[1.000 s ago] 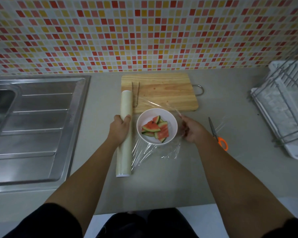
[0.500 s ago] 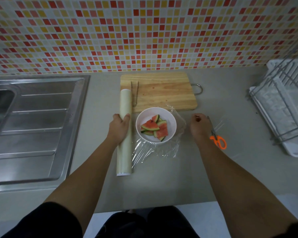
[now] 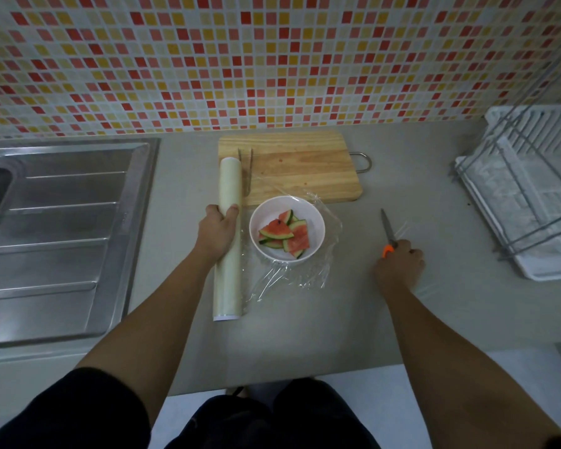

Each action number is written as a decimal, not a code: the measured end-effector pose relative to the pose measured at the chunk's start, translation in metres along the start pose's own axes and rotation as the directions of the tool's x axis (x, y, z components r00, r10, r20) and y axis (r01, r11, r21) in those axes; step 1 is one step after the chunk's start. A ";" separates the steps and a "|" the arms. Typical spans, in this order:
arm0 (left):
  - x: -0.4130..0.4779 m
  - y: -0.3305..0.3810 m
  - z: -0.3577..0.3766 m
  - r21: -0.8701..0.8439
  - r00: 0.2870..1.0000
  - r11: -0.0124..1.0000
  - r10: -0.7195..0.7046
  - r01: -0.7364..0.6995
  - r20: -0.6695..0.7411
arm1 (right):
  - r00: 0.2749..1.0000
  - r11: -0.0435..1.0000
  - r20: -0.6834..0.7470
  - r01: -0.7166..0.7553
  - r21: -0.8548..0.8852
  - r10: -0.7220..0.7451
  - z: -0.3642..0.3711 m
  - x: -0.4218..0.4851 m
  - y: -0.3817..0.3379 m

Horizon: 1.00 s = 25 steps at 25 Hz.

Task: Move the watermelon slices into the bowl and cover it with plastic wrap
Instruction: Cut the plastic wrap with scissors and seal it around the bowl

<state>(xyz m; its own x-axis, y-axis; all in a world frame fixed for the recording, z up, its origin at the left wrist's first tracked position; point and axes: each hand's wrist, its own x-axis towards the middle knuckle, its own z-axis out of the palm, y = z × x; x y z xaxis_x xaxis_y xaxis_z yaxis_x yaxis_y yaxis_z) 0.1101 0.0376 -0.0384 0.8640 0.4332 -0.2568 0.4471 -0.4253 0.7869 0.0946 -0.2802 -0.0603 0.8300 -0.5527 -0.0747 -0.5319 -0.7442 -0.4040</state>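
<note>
A white bowl [image 3: 316,222] holds several watermelon slices [image 3: 284,234] and stands in the middle of the counter. A sheet of clear plastic wrap [image 3: 300,275] runs from the roll over the bowl and lies crumpled around it. The long pale roll of plastic wrap [image 3: 229,196] lies left of the bowl, and my left hand [image 3: 217,233] grips its middle. My right hand [image 3: 399,268] rests on the counter to the right, closed over the orange handles of the scissors [image 3: 387,231], whose blades point away from me.
A wooden cutting board [image 3: 305,166] with metal tongs [image 3: 246,171] on it lies behind the bowl. A steel sink and drainboard [image 3: 55,234] fill the left side. A white dish rack [image 3: 528,196] stands at the right. The tiled wall closes the back.
My right hand let go of the wrap's edge, moved right across the counter and closed on the scissors' handles. The wrap settled over the bowl. My left hand stayed on the roll.
</note>
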 end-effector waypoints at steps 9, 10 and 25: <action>0.001 0.001 -0.001 -0.041 0.999 0.999 -0.012 0.013 0.030 | 0.995 0.999 0.097 0.033 0.014 -0.035 -0.008 -0.011 -0.018; 0.002 0.001 -0.001 -0.041 0.999 0.999 -0.015 0.017 0.036 | 0.991 0.996 0.112 0.060 0.073 -0.068 -0.007 -0.021 -0.023; -0.001 0.001 -0.005 -0.078 0.994 0.996 -0.039 0.047 0.102 | 0.791 0.774 0.332 0.260 0.577 -0.513 -0.017 -0.184 -0.036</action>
<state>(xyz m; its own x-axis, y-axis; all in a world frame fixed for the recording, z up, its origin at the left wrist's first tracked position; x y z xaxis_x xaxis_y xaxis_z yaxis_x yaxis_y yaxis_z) 0.1082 0.0404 -0.0344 0.8651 0.3658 -0.3433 0.4678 -0.3410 0.8154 -0.0418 -0.1582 -0.0169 0.9856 0.0690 -0.1546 -0.0994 -0.5032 -0.8584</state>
